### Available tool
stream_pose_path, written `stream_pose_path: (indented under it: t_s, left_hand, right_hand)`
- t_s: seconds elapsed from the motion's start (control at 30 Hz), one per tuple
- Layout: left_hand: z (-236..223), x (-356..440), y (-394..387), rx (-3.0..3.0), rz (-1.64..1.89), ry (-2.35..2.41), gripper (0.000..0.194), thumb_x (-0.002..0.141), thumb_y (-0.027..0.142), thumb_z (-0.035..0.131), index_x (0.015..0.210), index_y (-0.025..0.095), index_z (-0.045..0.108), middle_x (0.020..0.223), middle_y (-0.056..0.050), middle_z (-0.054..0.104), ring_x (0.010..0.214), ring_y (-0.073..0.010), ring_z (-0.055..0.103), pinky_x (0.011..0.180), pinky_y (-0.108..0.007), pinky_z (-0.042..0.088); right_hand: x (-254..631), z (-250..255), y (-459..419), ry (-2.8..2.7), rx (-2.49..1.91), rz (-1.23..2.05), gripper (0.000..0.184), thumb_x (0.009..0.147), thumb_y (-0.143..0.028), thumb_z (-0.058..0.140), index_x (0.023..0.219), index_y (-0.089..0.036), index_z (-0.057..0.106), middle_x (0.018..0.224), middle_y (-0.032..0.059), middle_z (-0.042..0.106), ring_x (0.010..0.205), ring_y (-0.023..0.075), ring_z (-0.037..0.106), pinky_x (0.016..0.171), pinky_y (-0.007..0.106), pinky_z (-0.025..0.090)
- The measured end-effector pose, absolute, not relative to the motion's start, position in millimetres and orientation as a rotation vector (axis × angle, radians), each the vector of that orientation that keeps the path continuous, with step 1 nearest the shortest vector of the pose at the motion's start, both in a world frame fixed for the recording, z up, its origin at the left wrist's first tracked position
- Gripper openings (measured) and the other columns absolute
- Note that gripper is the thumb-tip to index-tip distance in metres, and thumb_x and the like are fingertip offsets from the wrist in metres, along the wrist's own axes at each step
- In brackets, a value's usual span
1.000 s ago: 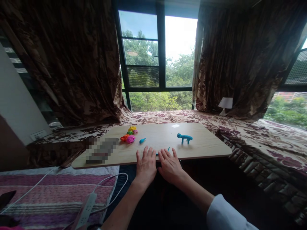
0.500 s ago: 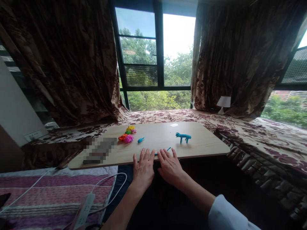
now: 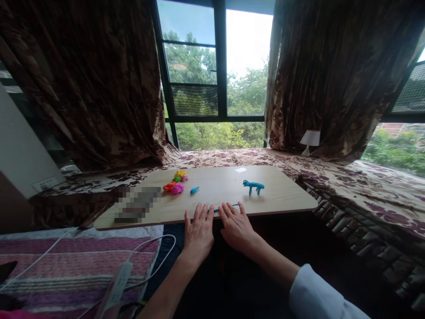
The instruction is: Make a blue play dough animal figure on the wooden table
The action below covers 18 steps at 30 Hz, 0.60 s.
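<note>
My left hand (image 3: pixel 199 232) and my right hand (image 3: pixel 237 227) lie side by side, palms down, at the near edge of a pale wooden table (image 3: pixel 219 179). Their fingers are stretched out flat. A thin blue clay strand (image 3: pixel 216 210) shows between them and runs under the fingers, mostly covered; another bit of it peeks out by the right fingertips. Beyond the right hand stands a blue clay four-legged figure (image 3: pixel 255 185). Past the left hand sits a small blue clay lump (image 3: pixel 194 190) with a tapered end.
Magenta (image 3: pixel 178 189), orange (image 3: pixel 169 186), green (image 3: pixel 176 180) and yellow (image 3: pixel 180 173) clay lumps cluster on the table's left half. A pixelated dark flat object (image 3: pixel 139 204) lies at the left. A power strip (image 3: pixel 117 283) rests on a striped quilt. A lamp (image 3: pixel 311 138) stands by the curtain.
The blue strand lies straighter by the right fingertips, where its end stuck up at a slant before. Both hands stay flat, nearly in place. The camera view has shifted slightly.
</note>
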<state>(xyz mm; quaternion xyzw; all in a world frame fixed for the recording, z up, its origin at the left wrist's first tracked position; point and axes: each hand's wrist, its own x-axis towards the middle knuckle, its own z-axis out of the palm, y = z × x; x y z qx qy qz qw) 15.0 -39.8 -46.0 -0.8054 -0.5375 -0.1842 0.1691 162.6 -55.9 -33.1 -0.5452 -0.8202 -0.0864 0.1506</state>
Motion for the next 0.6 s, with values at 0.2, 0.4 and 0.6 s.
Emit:
stream_pose_path:
  t_s: [0.2,0.4,0.6]
  left_hand:
    - [-44,12,-46,-2.321,-0.501,-1.537,0.055,0.079,0.01,0.034,0.133,0.022,0.039,0.141,-0.007,0.037,0.133,-0.0247,0.02,0.107,-0.052,0.007]
    - [-38,17,-28,-2.32,-0.497,-1.593,0.054,0.077,0.009,0.035,0.129,0.02,0.044,0.137,-0.009,0.042,0.131,-0.0258,0.024,0.105,-0.053,0.01]
    - [-44,6,-48,-2.373,-0.557,-1.555,0.06,0.075,0.01,0.036,0.134,0.023,0.037,0.138,-0.007,0.04,0.131,-0.0247,0.024,0.105,-0.05,0.012]
  right_hand:
    - [165,-33,-62,-2.381,-1.553,-0.266,0.065,0.079,-0.03,0.049,0.137,-0.01,0.028,0.142,0.0151,0.031,0.131,0.0267,0.024,0.107,0.048,0.003]
    - [160,-29,-49,-2.369,-1.609,-0.26,0.063,0.08,-0.03,0.047,0.136,-0.008,0.03,0.14,0.0177,0.033,0.129,0.0285,0.028,0.106,0.05,0.006]
    - [164,-31,-67,-2.376,-1.543,-0.266,0.065,0.079,-0.029,0.05,0.137,-0.01,0.028,0.142,0.0156,0.032,0.13,0.0277,0.025,0.107,0.049,0.004]
